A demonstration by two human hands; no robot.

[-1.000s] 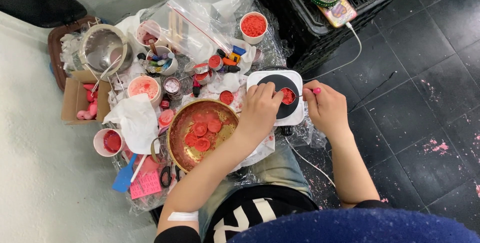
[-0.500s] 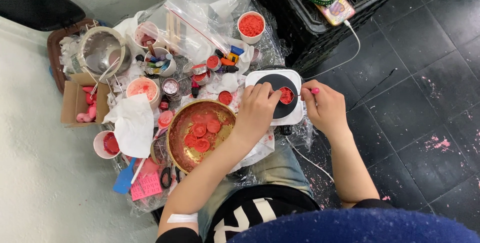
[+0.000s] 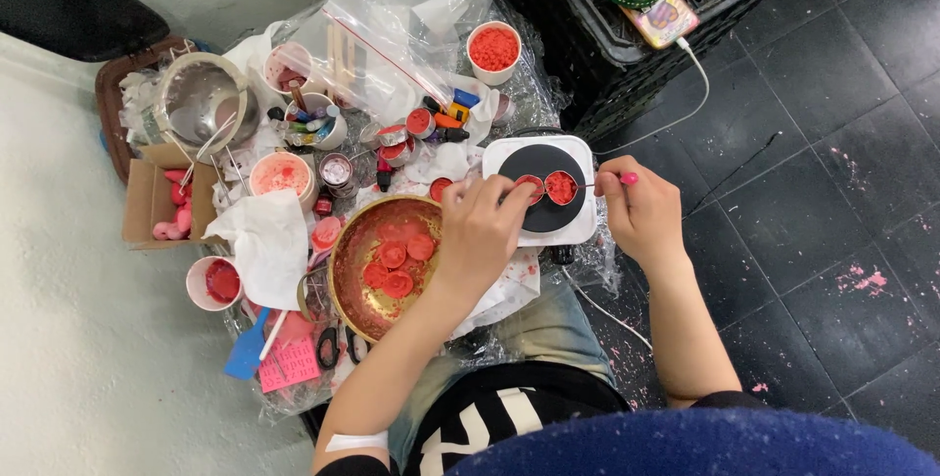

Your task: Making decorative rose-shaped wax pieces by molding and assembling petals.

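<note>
Hotplate [image 3: 541, 190], white and square with a black round top, sits just ahead of my knees on the plastic-covered floor, and both my hands meet over it. To its left, touching my left wrist's side, lies the brass bowl [image 3: 377, 262], wide and shallow, with several flat red discs on its bottom. My left hand [image 3: 487, 221] reaches across the bowl's right rim to the hotplate's left edge, fingers curled together and pinching what looks like a small round red-rimmed ring [image 3: 530, 187] that rests on the black top; how firmly I hold it I cannot tell. My right hand [image 3: 641, 210] hovers at the hotplate's right edge, fingers closed in a pinch on the pink-tipped handle of a small spoon [image 3: 562, 186]. The spoon's bowl, filled with red stuff, lies over the middle of the black top, just beside the ring and between my two hands. Further off on the floor, behind the hotplate, stands a white cup of red granules [image 3: 493, 49], and well to the left a white cloth [image 3: 264, 241] lies beside the brass bowl, with a small cup of red liquid [image 3: 215, 282] next to it.
</note>
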